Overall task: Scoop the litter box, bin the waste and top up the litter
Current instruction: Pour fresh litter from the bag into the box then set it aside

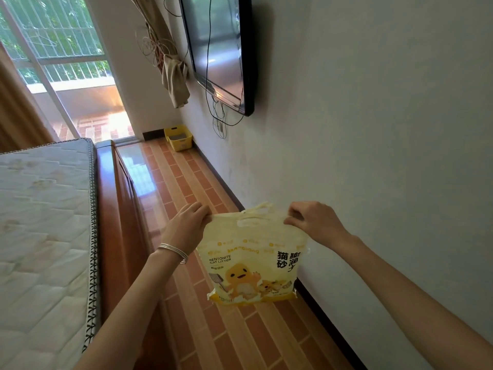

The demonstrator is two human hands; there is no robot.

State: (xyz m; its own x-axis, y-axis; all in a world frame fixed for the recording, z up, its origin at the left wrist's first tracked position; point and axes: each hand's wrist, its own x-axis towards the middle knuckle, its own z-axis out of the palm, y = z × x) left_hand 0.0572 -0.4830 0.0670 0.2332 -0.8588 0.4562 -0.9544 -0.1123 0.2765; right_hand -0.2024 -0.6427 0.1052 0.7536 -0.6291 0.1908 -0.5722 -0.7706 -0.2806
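A pale yellow bag of bentonite cat litter (pixel 253 260) hangs in the air in front of me, above the tiled floor. My left hand (pixel 188 222) pinches the bag's top left corner, and my right hand (pixel 310 220) pinches its top right corner. The bag's top edge with its handle cut-out is stretched between them. Far down the room, a yellow litter box (pixel 179 138) with grey litter inside stands on the floor against the wall, near the balcony door.
A bed with a bare mattress (pixel 45 222) and a wooden frame (pixel 117 209) fills the left. A narrow strip of brick-patterned floor (pixel 186 182) runs between bed and white wall. A wall-mounted television (pixel 221 49) with dangling cables hangs above.
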